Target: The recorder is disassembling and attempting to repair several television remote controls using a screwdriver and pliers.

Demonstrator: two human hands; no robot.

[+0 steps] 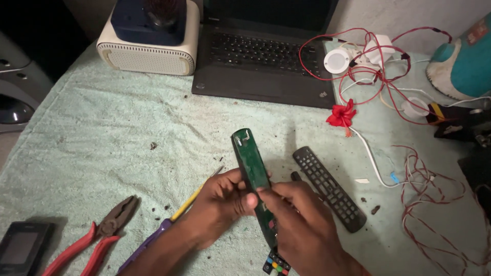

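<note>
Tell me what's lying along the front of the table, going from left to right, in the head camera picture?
Small dark phone → red-handled pliers → purple and yellow screwdriver → left hand → green circuit board → right hand → black remote cover → tangle of red wires.

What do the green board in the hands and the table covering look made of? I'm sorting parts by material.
The long green circuit board, held by the left hand and right hand, looks like glossy rigid laminate: it catches light and stays flat. The pale green table covering looks like terry cloth: matte, with a nubby looped texture.
</note>
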